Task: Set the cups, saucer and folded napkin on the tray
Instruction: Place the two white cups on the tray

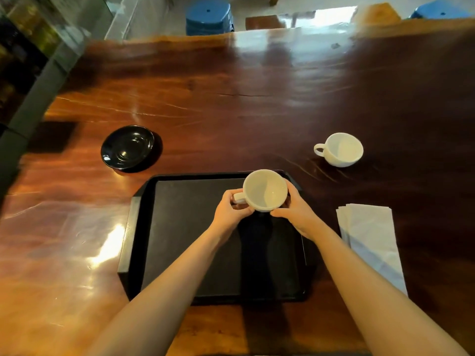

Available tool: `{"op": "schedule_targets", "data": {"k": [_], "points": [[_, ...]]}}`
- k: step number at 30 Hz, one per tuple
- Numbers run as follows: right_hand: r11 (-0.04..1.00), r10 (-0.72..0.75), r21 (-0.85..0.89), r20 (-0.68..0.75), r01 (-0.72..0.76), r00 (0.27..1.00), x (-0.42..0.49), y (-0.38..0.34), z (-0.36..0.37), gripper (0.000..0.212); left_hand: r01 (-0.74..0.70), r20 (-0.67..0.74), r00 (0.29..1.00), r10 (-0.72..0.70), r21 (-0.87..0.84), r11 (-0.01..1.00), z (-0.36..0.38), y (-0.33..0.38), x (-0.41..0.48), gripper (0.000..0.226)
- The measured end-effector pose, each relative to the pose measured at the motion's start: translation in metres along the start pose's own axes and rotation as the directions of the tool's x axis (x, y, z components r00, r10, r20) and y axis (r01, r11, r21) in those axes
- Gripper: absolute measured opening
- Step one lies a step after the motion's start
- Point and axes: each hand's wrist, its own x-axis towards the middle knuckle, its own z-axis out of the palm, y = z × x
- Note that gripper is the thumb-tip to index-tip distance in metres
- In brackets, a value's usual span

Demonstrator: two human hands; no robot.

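A glossy wooden worktop [231, 98] fills the frame. At lower centre lies a black tray [180, 227]. A folded napkin [372, 240] lies at right, a black saucer [127, 146] at left, a white cup [341, 149] at upper right. Both hands hold another cup [264, 190] above the tray's upper right corner: left hand [228, 214] fingers pinch its handle, right hand [295, 209] fingers clasp its side.

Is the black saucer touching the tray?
Apart. The head view shows a strip of bare wooden table between the black saucer and the tray.
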Motion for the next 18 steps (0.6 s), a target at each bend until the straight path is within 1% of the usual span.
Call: {"op": "schedule_targets", "data": {"k": [8, 13, 15, 18], "points": [[0.999, 0.037, 0.003, -0.028, -0.037, 0.999, 0.001, -0.006, 0.001, 0.094, 0.024, 0.034, 0.999, -0.029, 0.143, 0.989, -0.002, 0.003, 0.005, 0.050], [0.993, 0.077, -0.083, -0.035, -0.079, 0.996, -0.003, -0.017, 0.001, 0.090, 0.046, 0.075, 0.995, -0.070, 0.280, 0.959, -0.010, 0.014, 0.005, 0.050], [0.985, 0.119, -0.120, -0.042, -0.123, 0.992, -0.007, -0.025, 0.000, 0.084, 0.046, 0.098, 0.992, -0.084, 0.341, 0.939, -0.015, 0.017, 0.003, 0.055], [0.958, 0.220, -0.171, -0.084, -0.231, 0.972, -0.012, -0.037, -0.005, 0.081, 0.039, 0.144, 0.983, -0.117, 0.457, 0.889, -0.029, 0.022, 0.000, 0.059]]}}
